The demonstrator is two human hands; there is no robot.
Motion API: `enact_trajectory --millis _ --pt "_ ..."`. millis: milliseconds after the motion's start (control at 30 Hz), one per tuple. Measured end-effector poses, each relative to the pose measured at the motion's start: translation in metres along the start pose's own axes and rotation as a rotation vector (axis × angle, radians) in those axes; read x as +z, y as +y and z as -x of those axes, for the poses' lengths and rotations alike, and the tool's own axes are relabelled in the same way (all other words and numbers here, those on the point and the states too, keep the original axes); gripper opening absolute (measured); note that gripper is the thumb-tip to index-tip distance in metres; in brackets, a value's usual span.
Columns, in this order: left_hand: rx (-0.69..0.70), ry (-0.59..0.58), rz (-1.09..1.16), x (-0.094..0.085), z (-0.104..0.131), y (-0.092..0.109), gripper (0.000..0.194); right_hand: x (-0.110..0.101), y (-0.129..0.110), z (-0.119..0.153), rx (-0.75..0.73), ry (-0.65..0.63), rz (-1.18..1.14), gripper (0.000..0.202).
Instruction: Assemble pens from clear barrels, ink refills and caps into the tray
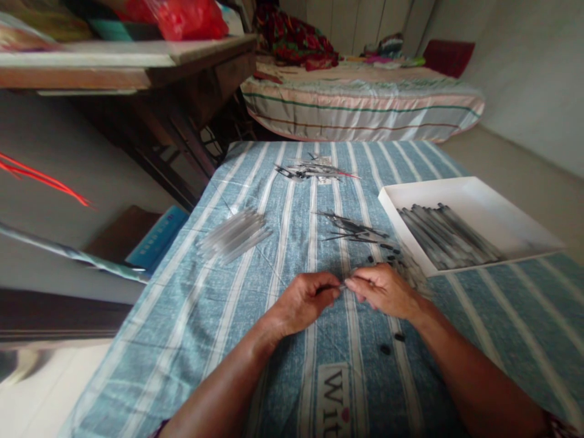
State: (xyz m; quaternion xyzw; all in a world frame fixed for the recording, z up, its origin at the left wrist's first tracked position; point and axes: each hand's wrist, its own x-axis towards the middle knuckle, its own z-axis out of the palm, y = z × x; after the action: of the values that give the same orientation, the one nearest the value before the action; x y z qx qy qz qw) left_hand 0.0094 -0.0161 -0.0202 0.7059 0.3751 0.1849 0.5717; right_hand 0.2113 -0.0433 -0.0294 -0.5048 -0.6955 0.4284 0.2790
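My left hand [303, 303] and my right hand [385, 291] meet fingertip to fingertip above the striped cloth. Both are closed in a pinch around a small thin piece [343, 285], too blurred and covered to name. Just beyond my right hand lie small black caps [390, 247] and a heap of thin clear pieces [413, 274], partly hidden by that hand. Two more black caps [392, 344] rest nearer to me. Thin black sticks [353, 230] are scattered ahead of my hands. Off to the left is a row of translucent tubes [235, 235].
A white open box [506, 210] on the right holds several grey tubes with dark ends [449, 237]. Farther back is a pile of thin dark and clear pieces [314, 170]. A wooden desk [201, 55] stands at the left, and a bed [365, 103] lies behind the cloth-covered table [246, 316].
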Motion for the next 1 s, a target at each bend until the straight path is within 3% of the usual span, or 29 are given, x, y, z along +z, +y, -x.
enact_trajectory --millis 167,267,400,500,633,733,867,1000 --pt "0.020 0.017 -0.004 -0.0005 -0.0002 0.0011 0.016 -0.0017 -0.0006 -0.0009 -0.083 0.054 0.000 0.015" --pt "0.026 0.003 -0.011 -0.0007 -0.0007 0.0010 0.016 -0.0014 -0.0028 -0.0020 -0.100 0.050 0.078 0.032" --pt "0.036 0.004 -0.010 0.0001 -0.0005 0.0011 0.015 -0.0014 -0.0026 -0.0014 -0.116 0.064 0.086 0.020" --pt "0.016 -0.012 -0.017 0.0008 0.0002 0.0011 0.016 -0.0020 -0.0008 -0.0002 -0.076 0.032 0.119 0.032" --pt "0.029 -0.010 -0.028 0.0006 0.0001 0.0011 0.015 -0.0025 0.0009 0.0000 -0.070 0.026 0.121 0.024" --pt "0.023 -0.008 -0.044 0.0004 -0.0002 0.0019 0.015 -0.0023 0.0008 -0.0003 -0.047 0.016 0.148 0.036" --pt "0.026 -0.002 -0.048 0.0007 0.0001 0.0039 0.015 -0.0021 -0.0014 -0.0001 -0.056 0.020 0.091 0.024" --pt "0.034 0.008 -0.057 0.0011 0.0002 0.0039 0.016 -0.0017 -0.0042 0.0007 -0.004 -0.004 0.045 0.032"
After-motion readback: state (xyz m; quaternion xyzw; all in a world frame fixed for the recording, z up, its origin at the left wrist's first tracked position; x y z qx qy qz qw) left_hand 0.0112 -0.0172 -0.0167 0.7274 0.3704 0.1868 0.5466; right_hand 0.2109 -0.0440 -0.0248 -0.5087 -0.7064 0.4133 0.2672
